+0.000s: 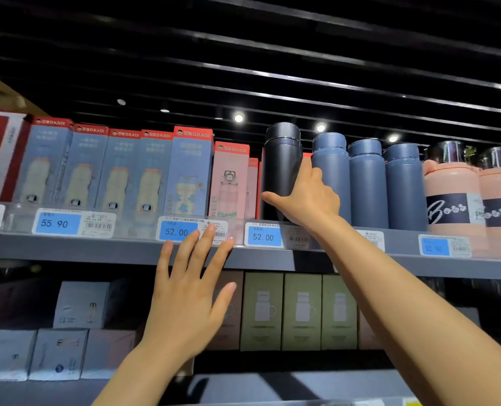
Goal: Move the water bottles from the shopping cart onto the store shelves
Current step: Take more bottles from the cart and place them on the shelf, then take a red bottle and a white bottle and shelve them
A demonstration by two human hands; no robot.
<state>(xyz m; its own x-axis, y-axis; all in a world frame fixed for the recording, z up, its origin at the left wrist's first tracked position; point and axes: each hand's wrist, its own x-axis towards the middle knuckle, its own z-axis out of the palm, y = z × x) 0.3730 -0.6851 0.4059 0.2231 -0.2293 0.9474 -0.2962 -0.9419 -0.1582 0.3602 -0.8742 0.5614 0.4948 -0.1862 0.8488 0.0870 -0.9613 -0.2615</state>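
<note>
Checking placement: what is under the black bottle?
The black bottle, gripped by the right hand, looks tilted over the top shelf. Its base is hidden by the hand and the shelf's front strip, so contact cannot be told.

— What colour is the bottle [283, 168] at the middle of the upper shelf [126, 247]?
— Black, plain and matte. The three bottles [368, 183] to its right are a dull slate blue, also plain.
— And beyond those?
— Salmon-pink jugs [451, 200] with a black band bearing white script, and shiny silver tops.
— The boxes on the left?
— Light blue boxes [117, 171] with red tops and a cream bottle pictured on each; then a pale pink box [230, 183], red-topped too.
— The price tags?
— White tags [73, 224] with bright blue panels. The shelf is grey.
— Below?
— Olive-green boxes [302, 312], each with a pale mug pictured, and white boxes [81, 303] further left.
</note>
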